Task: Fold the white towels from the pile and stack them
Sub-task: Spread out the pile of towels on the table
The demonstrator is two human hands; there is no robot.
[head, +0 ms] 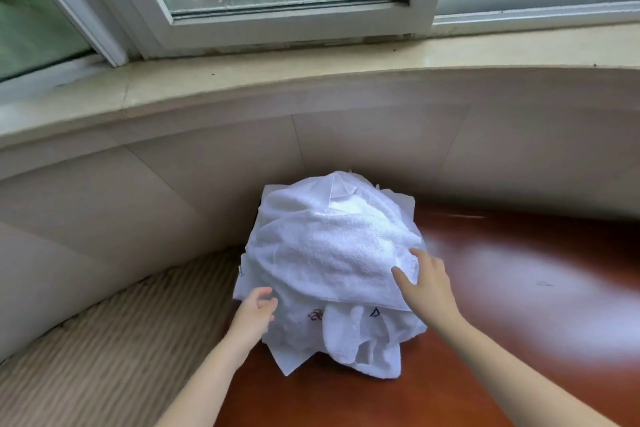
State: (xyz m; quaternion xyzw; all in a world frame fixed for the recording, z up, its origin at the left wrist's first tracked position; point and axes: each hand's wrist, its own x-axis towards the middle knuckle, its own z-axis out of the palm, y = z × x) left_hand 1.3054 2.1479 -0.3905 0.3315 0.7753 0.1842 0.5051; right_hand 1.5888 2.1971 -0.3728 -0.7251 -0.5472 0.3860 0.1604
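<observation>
A rumpled pile of white towels (332,253) sits heaped on the left end of a reddish-brown table (519,305). One towel drapes over the top of the heap, and others with small dark marks hang out below it. My left hand (254,314) is at the pile's lower left edge, fingers loosely curled beside the cloth; whether it grips the cloth is unclear. My right hand (424,284) lies on the right side of the top towel with thumb and fingers spread.
The table's right part (536,253) shines under window light. A beige wall (138,201) curves behind the pile, topped by a stone window sill (311,80). Striped beige carpet (104,340) lies left of the table.
</observation>
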